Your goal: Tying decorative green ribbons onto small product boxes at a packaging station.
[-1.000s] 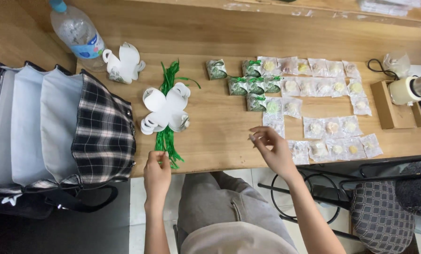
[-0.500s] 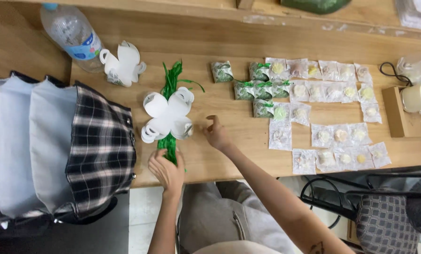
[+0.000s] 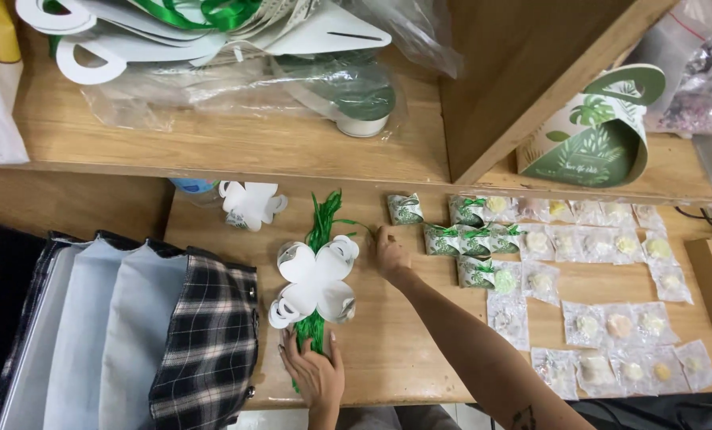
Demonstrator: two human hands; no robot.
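Note:
A bundle of green ribbon strands [image 3: 321, 216] lies on the wooden table [image 3: 395, 350], with a flat white flower-shaped box blank [image 3: 316, 280] on top of it. My left hand [image 3: 314, 373] presses down on the bundle's near end, fingers spread around the strands. My right hand [image 3: 388, 252] reaches across to the right of the blank, and its fingertips pinch a loose green strand that curls off the bundle's far end. Small folded boxes with green leaf print [image 3: 406, 209] sit just beyond my right hand.
Several clear-wrapped sweets [image 3: 610, 322] lie in rows at the right. A second white blank [image 3: 251, 204] lies far left, and a plaid bag [image 3: 204, 342] stands at the left edge. The shelf [image 3: 236, 147] above holds bagged blanks [image 3: 212, 40] and a leaf-print box [image 3: 602, 127].
The view has tilted up and the shelf now shows. My right hand swung left from the sweets to the ribbon's far end. My left hand slid onto the bundle's near end.

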